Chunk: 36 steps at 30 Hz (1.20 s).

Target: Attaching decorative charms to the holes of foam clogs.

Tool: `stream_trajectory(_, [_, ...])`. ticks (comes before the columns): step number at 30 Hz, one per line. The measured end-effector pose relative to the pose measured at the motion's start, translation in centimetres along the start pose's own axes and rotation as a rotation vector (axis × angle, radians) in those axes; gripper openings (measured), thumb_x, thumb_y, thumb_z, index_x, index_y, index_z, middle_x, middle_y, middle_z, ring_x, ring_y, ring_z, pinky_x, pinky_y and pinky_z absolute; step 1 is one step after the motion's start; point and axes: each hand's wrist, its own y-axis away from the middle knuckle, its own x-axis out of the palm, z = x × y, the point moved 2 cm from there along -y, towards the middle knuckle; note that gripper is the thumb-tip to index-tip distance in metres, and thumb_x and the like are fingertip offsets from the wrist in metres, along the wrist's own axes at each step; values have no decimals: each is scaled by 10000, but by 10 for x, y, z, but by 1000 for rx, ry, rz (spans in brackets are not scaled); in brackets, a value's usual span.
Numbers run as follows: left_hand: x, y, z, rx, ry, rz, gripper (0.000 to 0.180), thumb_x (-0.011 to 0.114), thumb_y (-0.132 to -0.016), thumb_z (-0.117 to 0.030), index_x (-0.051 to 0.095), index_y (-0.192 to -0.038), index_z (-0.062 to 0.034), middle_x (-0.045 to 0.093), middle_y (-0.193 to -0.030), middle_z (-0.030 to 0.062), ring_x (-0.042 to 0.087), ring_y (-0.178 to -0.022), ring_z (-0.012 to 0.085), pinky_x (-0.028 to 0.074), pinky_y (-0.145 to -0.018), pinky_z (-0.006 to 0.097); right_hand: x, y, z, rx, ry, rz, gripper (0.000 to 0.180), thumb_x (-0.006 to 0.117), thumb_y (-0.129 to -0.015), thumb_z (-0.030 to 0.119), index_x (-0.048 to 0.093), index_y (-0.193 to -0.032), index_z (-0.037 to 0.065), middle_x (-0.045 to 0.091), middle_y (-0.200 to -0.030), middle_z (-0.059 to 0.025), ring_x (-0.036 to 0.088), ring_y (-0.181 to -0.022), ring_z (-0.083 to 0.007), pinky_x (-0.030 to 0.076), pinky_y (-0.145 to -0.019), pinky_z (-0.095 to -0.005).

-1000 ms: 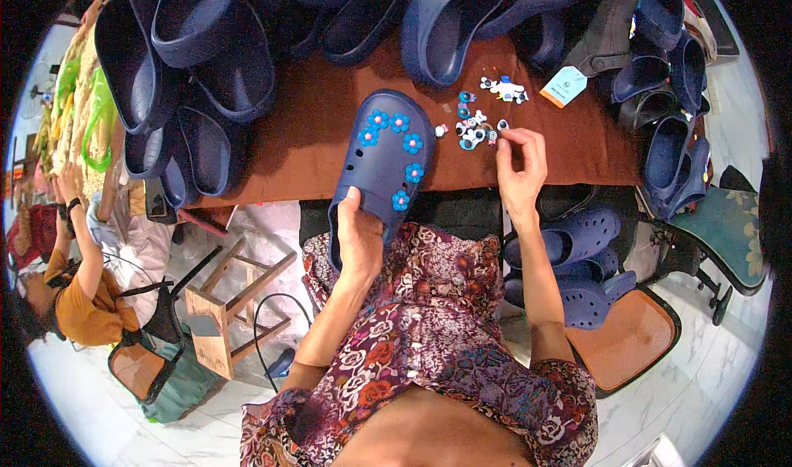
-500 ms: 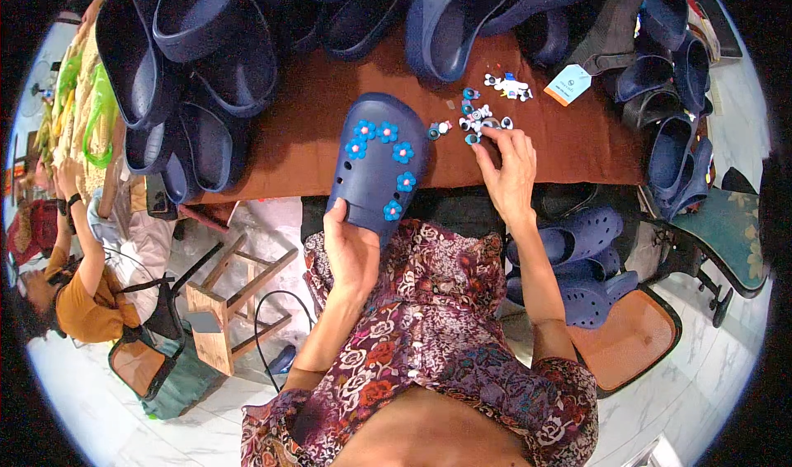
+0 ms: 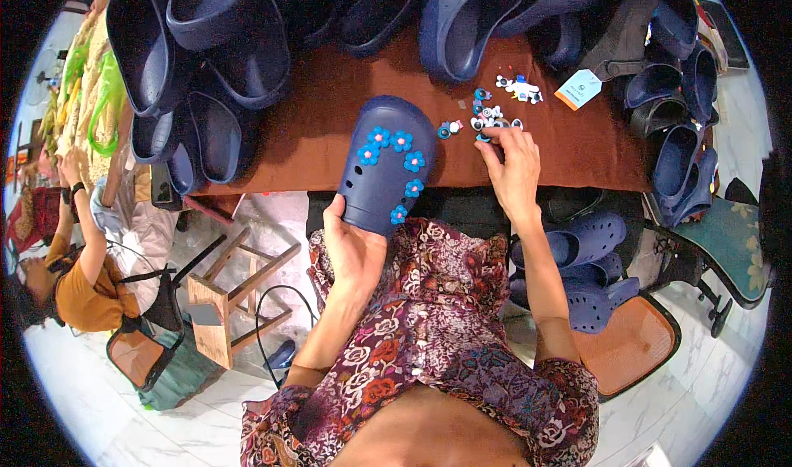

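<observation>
My left hand [image 3: 355, 248] is closed around the heel end of a navy foam clog [image 3: 375, 178], thumb along its side. The clog's toe points away from me, over the near edge of the table. Several blue flower charms [image 3: 402, 140] with pink centres sit on its upper in a curved row, and a few bare holes show on its left side. My right hand [image 3: 516, 166] is at the near side of a loose pile of small white, black and blue shoe charms [image 3: 492, 118]. Its thumb and forefinger pinch a small blue-and-dark charm [image 3: 483, 138], partly hidden by the fingertips.
More navy clogs [image 3: 470, 25] crowd the back and both sides of the brown-covered table [image 3: 330, 96]. A paper tag [image 3: 579, 89] lies right of the charms. Below right are perforated clogs [image 3: 594, 248] and an orange-seated chair [image 3: 631, 343]. A wooden stool [image 3: 213, 323] and another person [image 3: 91, 285] are at left.
My right thumb and forefinger have come together on a charm at the pile's near edge. The clog stays in my left hand, and the whole view has shifted slightly.
</observation>
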Motion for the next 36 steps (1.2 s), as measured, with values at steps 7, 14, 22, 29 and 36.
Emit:
stream_trajectory(7, [1,-4,-4,-70,114,55,476,495,-965,-296,483,-1326,14,546,-1357,180,510,-1269,313,374,-1088,498,-9,2,-1,47,-120,33,140,684,-865,153,684,-983,78,615,-864,-69,590,-804,-227,432,-731,-347])
stream_trajectory(14, [13,0,0,-95,102,62,447,539,-972,-234,469,-1331,21,528,-1370,181,504,-1272,303,375,-1104,465,-24,6,16,344,-742,235,161,653,-917,106,699,-1050,27,668,-908,5,560,-786,-50,457,-710,-222])
stream_trajectory(22, [30,13,12,12,-142,205,471,539,-996,-237,419,-1359,38,511,-1365,125,493,-1266,210,363,-1108,392,-40,3,78,205,-817,375,146,679,-886,92,702,-1006,13,686,-895,-58,638,-800,-115,495,-732,-255])
stream_trajectory(29, [33,18,16,33,-181,244,467,541,-997,-234,419,-1364,28,505,-1366,114,479,-1269,191,345,-1115,366,-37,-5,100,116,-752,343,166,685,-868,97,706,-1015,22,690,-910,-89,641,-762,-148,506,-699,-277])
stream_trajectory(36, [30,21,22,28,-223,238,452,528,-1004,-219,418,-1367,26,504,-1364,109,473,-1272,185,339,-1120,361,-29,-3,101,119,-742,294,142,689,-869,89,701,-990,15,695,-917,-80,647,-773,-135,511,-704,-265])
